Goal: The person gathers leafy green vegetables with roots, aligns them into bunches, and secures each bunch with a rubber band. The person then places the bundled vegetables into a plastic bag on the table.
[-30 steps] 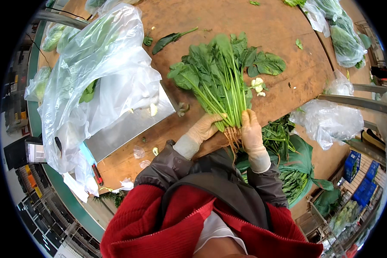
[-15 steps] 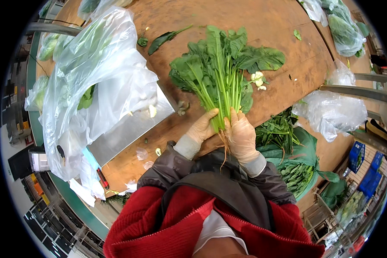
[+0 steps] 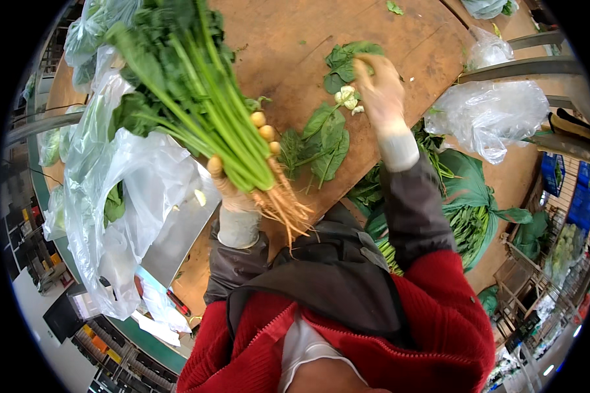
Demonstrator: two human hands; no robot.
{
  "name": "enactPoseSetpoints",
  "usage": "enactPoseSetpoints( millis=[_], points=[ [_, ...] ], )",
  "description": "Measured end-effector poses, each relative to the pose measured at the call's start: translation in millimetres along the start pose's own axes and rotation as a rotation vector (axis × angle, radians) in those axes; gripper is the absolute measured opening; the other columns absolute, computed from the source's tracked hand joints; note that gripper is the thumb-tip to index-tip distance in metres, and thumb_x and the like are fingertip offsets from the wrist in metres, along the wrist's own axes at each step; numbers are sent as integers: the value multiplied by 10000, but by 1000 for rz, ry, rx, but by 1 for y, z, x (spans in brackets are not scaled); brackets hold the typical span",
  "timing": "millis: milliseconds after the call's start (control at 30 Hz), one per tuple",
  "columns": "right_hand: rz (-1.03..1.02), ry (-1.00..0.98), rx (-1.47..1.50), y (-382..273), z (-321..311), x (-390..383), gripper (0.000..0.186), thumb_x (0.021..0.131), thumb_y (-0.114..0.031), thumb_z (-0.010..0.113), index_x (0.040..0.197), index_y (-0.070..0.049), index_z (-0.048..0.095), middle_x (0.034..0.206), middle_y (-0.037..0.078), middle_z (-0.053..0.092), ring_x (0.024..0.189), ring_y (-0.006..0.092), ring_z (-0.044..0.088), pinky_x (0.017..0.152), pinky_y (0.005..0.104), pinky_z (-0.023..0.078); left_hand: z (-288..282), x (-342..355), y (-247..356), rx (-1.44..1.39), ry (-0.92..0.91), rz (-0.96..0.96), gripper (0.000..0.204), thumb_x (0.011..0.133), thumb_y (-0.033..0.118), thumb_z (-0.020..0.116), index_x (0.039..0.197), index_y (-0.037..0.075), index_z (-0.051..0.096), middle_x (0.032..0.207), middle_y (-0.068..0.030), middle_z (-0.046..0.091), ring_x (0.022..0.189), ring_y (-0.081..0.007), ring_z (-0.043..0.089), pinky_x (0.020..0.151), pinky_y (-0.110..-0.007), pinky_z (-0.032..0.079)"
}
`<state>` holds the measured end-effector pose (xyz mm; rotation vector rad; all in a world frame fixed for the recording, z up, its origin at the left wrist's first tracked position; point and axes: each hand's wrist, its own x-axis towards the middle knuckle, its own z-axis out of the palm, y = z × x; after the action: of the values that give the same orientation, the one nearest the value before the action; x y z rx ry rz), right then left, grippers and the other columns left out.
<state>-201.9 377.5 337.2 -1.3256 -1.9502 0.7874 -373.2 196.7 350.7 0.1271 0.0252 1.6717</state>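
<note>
My gloved left hand (image 3: pixel 229 191) is shut round the root end of a big bunch of leafy greens (image 3: pixel 200 98), with long pale stems and tan roots (image 3: pixel 282 209) hanging below. My gloved right hand (image 3: pixel 380 92) is over the loose dark leaves (image 3: pixel 337 69), beside small pale vegetable pieces (image 3: pixel 347 98), its blurred fingers apart. More detached leaves (image 3: pixel 324 147) lie on the brown wooden board (image 3: pixel 285 49), right of the held bunch.
Plastic bags (image 3: pixel 131 203) cover part of a metal tray (image 3: pixel 190 226) at left, near a red-and-black tool (image 3: pixel 177 302). At right are metal rails (image 3: pixel 514 69), crumpled plastic (image 3: pixel 488 118), a green sack of greens (image 3: pixel 472 216) and blue crates (image 3: pixel 570 196).
My left hand has lifted the bunch up and leftward, exposing leaves beneath. My right hand has let go and moved up and right to the loose leaves. The view has shifted.
</note>
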Motion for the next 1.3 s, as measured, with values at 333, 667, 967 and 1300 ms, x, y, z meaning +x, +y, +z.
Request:
enactPoseSetpoints(
  millis=[333, 667, 967, 1300],
  points=[
    [-391, -304, -325, 83, -12, -85, 249, 678, -150, 619, 897, -40, 572, 1025, 116, 540, 989, 307, 494, 854, 430, 383, -6, -13, 6, 245, 243, 170, 760, 712, 335, 706, 1279, -27, 353, 1210, -183, 469, 1086, -283, 514, 887, -401, 489],
    [-778, -729, -153, 19, 42, -139, 490, 694, -245, 646, 1148, -109, 519, 1266, 109, 429, 1210, 312, 350, 1011, 485, 261, 1, 8, -19, 204, 268, -26, 776, 708, 378, 686, 1273, -52, 373, 1181, -169, 525, 1042, -260, 559, 880, -357, 494],
    [-880, -347, -499, -30, -85, -45, 734, 714, -168, 624, 1360, -110, 283, 1407, 117, 269, 1305, 295, 247, 1081, 480, 161, 43, 3, 11, 622, 202, -462, 560, 782, 260, 580, 1227, -51, 442, 1142, -187, 551, 1002, -252, 571, 863, -321, 470],
    [-697, -1359, 202, -170, -41, -37, 779, 566, -202, 796, 1216, -30, 403, 1041, 99, 543, 976, 227, 539, 872, 361, 423, 107, -66, 49, 293, 21, -747, 690, 856, 571, 422, 1216, -14, 478, 1065, -196, 592, 979, -310, 581, 839, -384, 472]
  ],
)
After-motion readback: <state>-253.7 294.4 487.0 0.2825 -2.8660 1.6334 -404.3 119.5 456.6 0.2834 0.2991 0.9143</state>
